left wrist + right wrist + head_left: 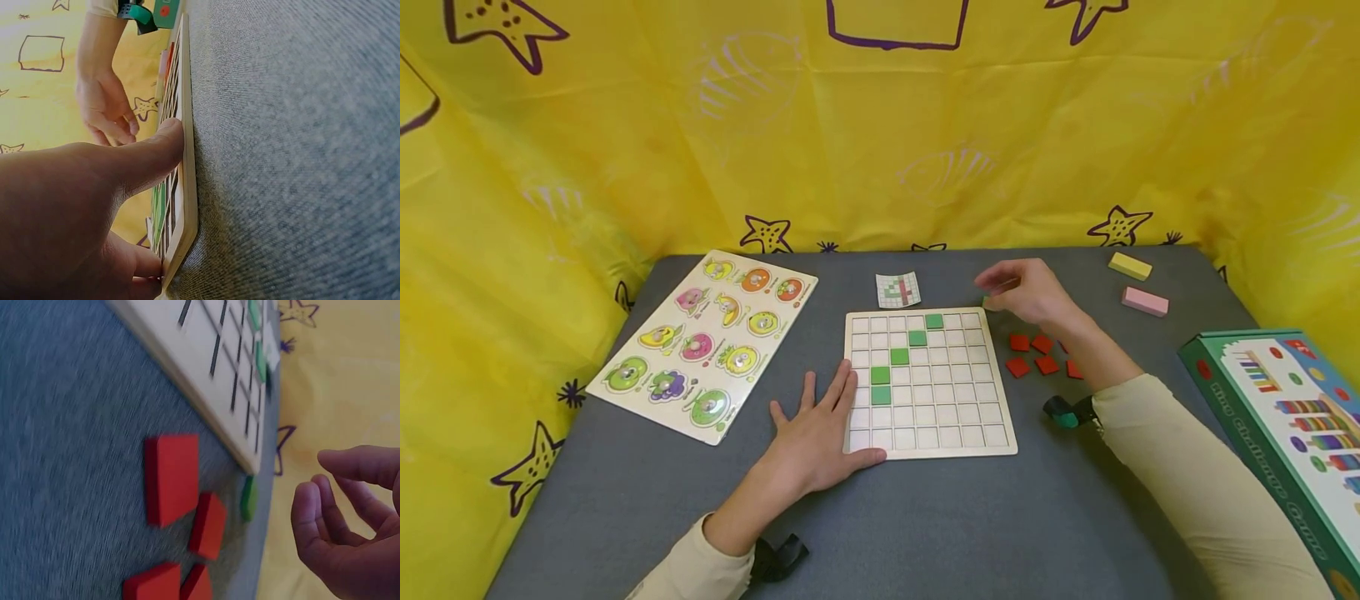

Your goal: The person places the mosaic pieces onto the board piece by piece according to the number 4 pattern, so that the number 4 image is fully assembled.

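A white grid board [955, 414] lies on the grey table, with several green square tiles [899, 357] set in a stepped diagonal line of its cells. My left hand [816, 433] rests at its lower left corner, fingers straight along the left edge. In the left wrist view the thumb [153, 150] presses on the board's near edge. My right hand [350, 519] hovers by the far right corner, fingers loosely bent, the gap between thumb and fingers holding nothing. A loose green tile [249, 499] lies on the table beside that corner, partly covered by the hand in the head view.
Several red tiles [1018, 367] lie right of the board. Behind it is a small pattern card [897, 291]. A fruit puzzle board [700, 346] sits at left. Yellow [1130, 266] and pink [1146, 302] blocks and a green game box [1262, 442] stand at right.
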